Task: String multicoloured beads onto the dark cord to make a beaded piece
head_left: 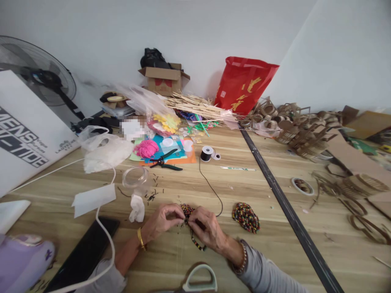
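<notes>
Pinching at one spot on the worktop (259, 260), the left hand (165, 217) and right hand (209, 228) meet fingertip to fingertip over a bead strand (187, 210). Each grip is narrow, thumb against finger, and appears to hold the strand's dark cord; the exact hold is too small to tell.

Taking that pinch as the clock's centre, beads bunch just past it at twelve, and a beaded tail (199, 245) hangs out at five. If either pinch slackens, the thin cord could slip and let loose beads run off. Black cord (210, 188) comes down from the spool (207, 153) at one o'clock and vanishes behind the right hand; whether it joins the strand cannot be seen. If it does, a tug could drag or topple the spool.

Dark snippets (151, 196) at ten o'clock could be swept in among the beads by the left hand. The scissors (200, 277), between five and six, could snag the tail if it swings lower. The coiled beads (246, 217) at three risk a knock from the right forearm.
</notes>
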Demonstrator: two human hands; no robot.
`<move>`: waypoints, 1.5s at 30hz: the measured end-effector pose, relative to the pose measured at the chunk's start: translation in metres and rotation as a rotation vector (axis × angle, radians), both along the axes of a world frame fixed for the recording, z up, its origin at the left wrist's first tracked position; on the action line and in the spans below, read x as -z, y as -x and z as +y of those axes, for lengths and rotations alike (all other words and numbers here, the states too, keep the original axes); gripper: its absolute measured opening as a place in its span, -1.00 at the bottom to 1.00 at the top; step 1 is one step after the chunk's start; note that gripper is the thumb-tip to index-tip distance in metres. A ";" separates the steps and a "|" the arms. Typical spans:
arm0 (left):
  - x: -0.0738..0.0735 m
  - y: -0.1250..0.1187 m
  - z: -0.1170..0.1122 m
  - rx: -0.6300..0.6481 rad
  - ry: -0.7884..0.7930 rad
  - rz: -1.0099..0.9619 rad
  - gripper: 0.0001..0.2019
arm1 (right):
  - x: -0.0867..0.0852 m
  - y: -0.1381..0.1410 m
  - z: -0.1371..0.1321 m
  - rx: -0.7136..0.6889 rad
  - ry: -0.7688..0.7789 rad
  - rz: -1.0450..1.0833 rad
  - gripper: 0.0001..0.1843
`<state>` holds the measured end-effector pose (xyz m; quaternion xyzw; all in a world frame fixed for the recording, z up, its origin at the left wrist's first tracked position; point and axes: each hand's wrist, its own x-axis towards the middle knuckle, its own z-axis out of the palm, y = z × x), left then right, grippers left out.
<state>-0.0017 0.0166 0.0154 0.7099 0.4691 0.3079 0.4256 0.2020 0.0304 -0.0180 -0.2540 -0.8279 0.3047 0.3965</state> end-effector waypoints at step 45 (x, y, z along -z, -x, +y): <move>-0.006 -0.003 0.000 0.025 -0.005 0.006 -0.89 | -0.001 0.002 0.000 -0.018 0.000 0.017 -0.89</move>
